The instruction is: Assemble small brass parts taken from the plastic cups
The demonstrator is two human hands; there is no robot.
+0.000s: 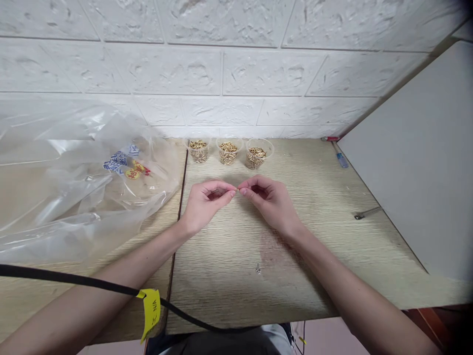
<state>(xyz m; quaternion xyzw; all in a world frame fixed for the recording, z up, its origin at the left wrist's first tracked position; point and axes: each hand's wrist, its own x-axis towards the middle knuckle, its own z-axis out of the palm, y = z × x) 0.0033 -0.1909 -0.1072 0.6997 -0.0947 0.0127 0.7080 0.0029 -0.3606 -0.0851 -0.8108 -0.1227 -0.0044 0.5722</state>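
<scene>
My left hand [209, 199] and my right hand [268, 199] meet above the middle of the table, fingertips pinched. Between them shows a tiny gold-coloured metal piece [237, 190], mostly covered by the fingertips, so its exact kind is hidden. Both hands appear to grip it, one from each side. Behind the hands stand three clear plastic cups in a row: a left cup [199, 152], a middle cup [228, 152] and a right cup [255, 154]. Each holds many small gold-coloured metal pieces.
A large clear plastic bag [81, 197] covers the left side. A small metal part [258, 268] lies near the front edge. At the right are a screwdriver [342, 159], a metal tool [365, 213] and a white panel [417, 162]. A black cable [92, 282] crosses the lower left.
</scene>
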